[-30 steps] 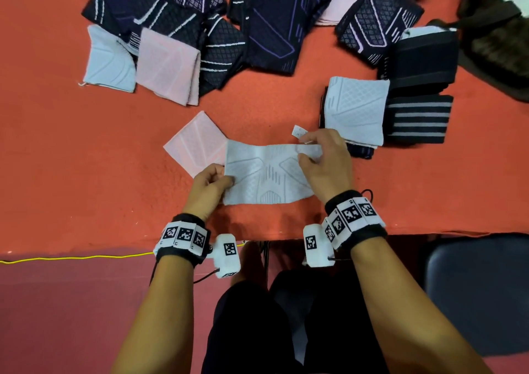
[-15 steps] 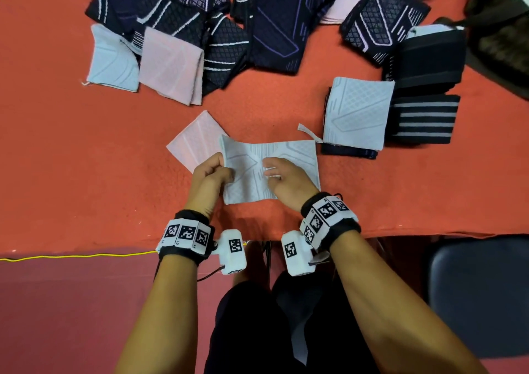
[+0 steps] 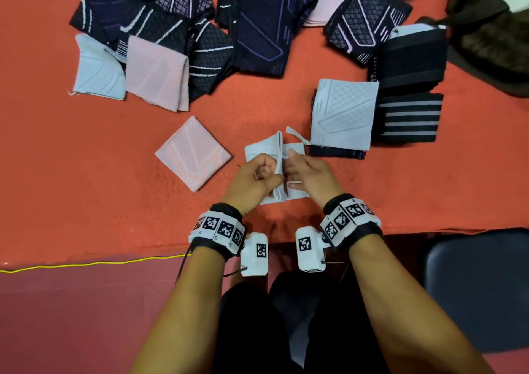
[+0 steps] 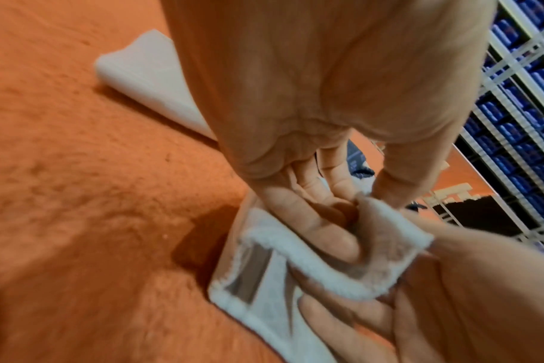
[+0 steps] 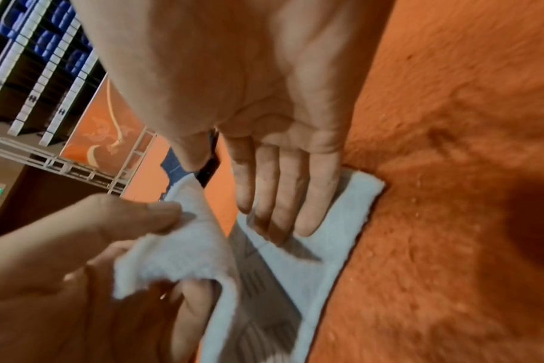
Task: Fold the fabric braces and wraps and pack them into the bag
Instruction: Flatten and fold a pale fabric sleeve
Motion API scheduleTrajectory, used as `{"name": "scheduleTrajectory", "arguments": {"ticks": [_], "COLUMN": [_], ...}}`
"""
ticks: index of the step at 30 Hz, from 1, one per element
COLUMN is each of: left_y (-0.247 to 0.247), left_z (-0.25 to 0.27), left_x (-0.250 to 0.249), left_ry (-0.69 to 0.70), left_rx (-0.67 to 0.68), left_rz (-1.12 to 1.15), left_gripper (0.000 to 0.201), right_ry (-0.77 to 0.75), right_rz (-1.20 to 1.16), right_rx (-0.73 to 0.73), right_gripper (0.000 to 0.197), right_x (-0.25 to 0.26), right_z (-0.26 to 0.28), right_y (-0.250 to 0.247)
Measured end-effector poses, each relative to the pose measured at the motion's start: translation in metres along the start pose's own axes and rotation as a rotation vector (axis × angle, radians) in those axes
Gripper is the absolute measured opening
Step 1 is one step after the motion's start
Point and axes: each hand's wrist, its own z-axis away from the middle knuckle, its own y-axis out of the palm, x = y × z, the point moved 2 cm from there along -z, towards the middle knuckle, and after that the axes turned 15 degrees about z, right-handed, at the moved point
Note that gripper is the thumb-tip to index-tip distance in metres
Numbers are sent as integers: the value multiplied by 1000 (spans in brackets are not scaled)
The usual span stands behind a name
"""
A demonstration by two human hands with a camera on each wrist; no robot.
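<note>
Pale blue brace point(image 3: 296, 148) lies at the worktop's point(image 3: 86, 173) six o'clock edge, mid-fold: left hand point(image 3: 252, 179) pinches the raised flap, right hand point(image 3: 310, 177) presses flat-fingered. Next, lay the flap over squarely.

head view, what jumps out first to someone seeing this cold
Both hands meet at the centre front over a light blue brace: the left hand pinches one edge and lifts it over, while the right hand presses flat fingers on the other half. Around them lies the orange cloth, with a folded pink brace just left and a heap of dark patterned braces along the far edge.
</note>
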Motion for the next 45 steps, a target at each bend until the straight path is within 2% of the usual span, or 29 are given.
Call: {"name": "scheduleTrajectory", "arguments": {"ticks": [2,4,6,8,11,15,18,20,22,26,29,33,40,45], "left_y": [10,20,28,34,34,17,-5,-18,-26,-27,-24,-25,-25,-24], "left_z": [-3,-5,-7,-8,-8,-7,-10,-13,-15,-14,-12,-14,-17,-21], "left_x": [2,6,9,14,16,10,13,20,24,21,17,15,14,15], "left_ry": [5,-12,-29,-109,-189,-120,-53,-28,-10,66,117,78,83,31], "left_rx": [41,57,61,62,31,-101,-235,-324,-368,-272,-235,-239,-310,-389], "left_rz": [-15,-49,-76,-25,66,121,119,114,95,-83,-144,-157,-273,-286], "left_gripper": [19,16,15,17,13,13,15,13,22,47,52,56,58,45], "right_ry": [-24,-28,-30,-60,-75,-46,-68,-90,-99,-78,-32,17,83,94], "right_rz": [13,40,79,170,271,310,337,337,332,339,370,412,578,607], "right_rx": [14,-11,-49,-85,-105,-159,-206,-199,-180,-179,-206,-229,-280,-307], "right_gripper": [47,51,41,28,21,14,21,20,19,24,26,24,36,27], "right_x": [-2,-5,-8,-12,-21,-26,-25,-26,-24,-18,-19,-20,-20,-20], "right_z": [0,0,-2,-3,-5,-8,-4,-3,-4,-8,-10,-9,-10,-7], "right_y": [-9,-14,-17,-20,-24,-31,-36,-35,-30,-15,-10,-15,-23,-21]}}
